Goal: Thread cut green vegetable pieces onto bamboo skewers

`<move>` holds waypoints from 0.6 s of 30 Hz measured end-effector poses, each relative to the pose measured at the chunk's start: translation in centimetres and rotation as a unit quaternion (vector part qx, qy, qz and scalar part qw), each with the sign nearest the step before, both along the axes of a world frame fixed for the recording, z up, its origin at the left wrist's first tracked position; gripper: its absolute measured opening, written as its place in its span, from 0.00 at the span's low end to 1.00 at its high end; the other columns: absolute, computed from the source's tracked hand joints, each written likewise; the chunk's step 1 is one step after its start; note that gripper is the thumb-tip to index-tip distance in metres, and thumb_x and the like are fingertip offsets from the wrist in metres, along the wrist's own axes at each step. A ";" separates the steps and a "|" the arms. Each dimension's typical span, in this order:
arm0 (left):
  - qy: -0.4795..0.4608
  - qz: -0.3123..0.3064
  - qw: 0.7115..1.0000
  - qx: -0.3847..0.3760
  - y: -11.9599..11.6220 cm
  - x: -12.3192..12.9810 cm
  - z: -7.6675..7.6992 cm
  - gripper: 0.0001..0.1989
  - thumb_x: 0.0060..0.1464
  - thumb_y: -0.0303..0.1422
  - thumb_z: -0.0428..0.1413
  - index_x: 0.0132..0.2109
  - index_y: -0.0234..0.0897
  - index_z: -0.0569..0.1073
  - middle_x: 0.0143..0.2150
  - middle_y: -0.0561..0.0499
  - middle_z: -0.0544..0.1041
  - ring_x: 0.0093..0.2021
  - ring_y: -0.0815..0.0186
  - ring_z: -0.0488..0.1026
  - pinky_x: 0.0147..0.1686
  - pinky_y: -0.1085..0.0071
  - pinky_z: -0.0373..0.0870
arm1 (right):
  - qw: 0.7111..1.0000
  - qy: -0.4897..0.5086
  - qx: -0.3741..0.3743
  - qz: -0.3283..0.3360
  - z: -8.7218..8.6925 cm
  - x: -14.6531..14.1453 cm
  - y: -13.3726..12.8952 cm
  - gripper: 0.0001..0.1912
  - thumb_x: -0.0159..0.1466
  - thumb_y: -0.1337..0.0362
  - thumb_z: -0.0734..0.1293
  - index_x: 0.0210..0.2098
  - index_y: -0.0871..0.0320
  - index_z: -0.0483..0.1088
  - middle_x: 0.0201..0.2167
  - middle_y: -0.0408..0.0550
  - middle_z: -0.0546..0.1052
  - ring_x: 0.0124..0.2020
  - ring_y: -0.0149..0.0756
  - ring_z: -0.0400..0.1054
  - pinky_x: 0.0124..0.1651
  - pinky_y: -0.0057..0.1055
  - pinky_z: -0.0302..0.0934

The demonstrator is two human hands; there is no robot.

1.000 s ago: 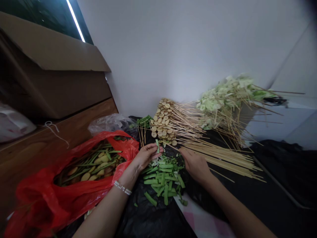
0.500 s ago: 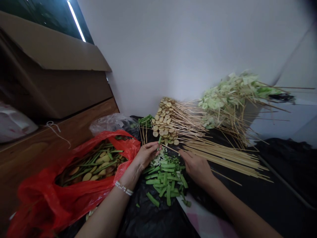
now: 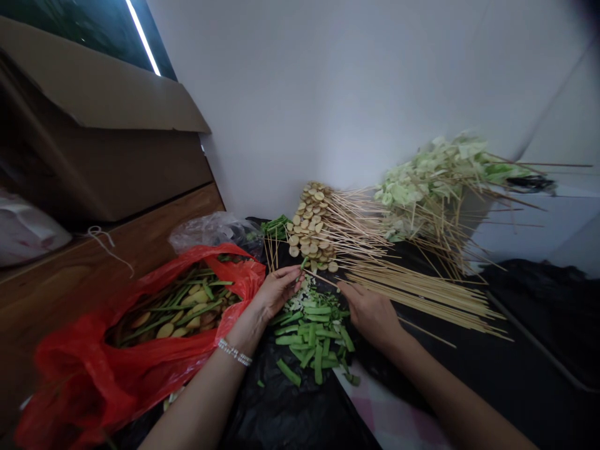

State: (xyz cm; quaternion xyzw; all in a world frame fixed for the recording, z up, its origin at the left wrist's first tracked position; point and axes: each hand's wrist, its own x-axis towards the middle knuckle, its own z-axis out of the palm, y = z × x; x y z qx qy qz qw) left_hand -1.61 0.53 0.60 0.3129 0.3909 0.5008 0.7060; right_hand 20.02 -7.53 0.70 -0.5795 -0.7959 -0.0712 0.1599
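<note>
Between thumb and fingers, my left hand (image 3: 280,289) pinches a short green bean piece (image 3: 304,263). My right hand (image 3: 370,307) is closed around a thin wooden skewer (image 3: 323,278), whose tip meets the bean piece at my left fingers. Whether the tip has gone through it I cannot tell. Beneath both hands lies a heap of cut green bean pieces (image 3: 312,340) on black plastic, with chopped pale bits at its far side. Just beyond, potato slices on skewers (image 3: 312,222) are stacked. Bare skewers (image 3: 431,297) lie in a bundle right of my right hand.
On the left, an open red plastic bag (image 3: 187,357) holds beans and potato slices. Behind it are a clear plastic bag (image 3: 213,232) and a cardboard box (image 3: 117,169). Skewered cabbage leaves (image 3: 435,172) are piled at the back right against the white wall (image 3: 328,94).
The bean piece in my left fingers has tilted slightly to the right. Both hands stay almost in place, and the view has shifted a little.
</note>
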 end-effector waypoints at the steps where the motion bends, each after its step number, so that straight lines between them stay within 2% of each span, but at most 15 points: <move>1: -0.002 0.000 1.000 0.000 0.0 0.0 0.0 0.08 0.45 0.21 0.64 0.36 0.30 0.79 0.32 0.47 0.80 0.29 0.72 0.76 0.29 0.80 0.73 | 1.000 0.000 0.000 0.000 0.0 0.0 0.0 0.19 0.65 0.71 0.56 0.52 0.53 0.68 0.44 0.49 0.76 0.39 0.33 0.72 0.37 0.25 0.60; 12: 0.003 -0.003 1.000 0.000 0.1 -0.1 -0.1 0.09 0.43 0.22 0.65 0.35 0.30 0.79 0.31 0.47 0.79 0.29 0.73 0.75 0.28 0.80 0.72 | 1.000 0.000 -0.014 -0.004 0.1 -0.2 -0.1 0.19 0.66 0.70 0.54 0.52 0.54 0.67 0.41 0.49 0.77 0.37 0.34 0.71 0.34 0.26 0.58; 18: 0.025 0.007 0.999 0.019 0.0 0.0 0.0 0.11 0.38 0.22 0.68 0.33 0.29 0.79 0.27 0.49 0.78 0.25 0.75 0.72 0.25 0.81 0.67 | 0.999 -0.011 -0.033 -0.009 0.2 -0.3 -0.2 0.19 0.66 0.71 0.54 0.52 0.54 0.67 0.38 0.47 0.76 0.36 0.33 0.71 0.32 0.26 0.56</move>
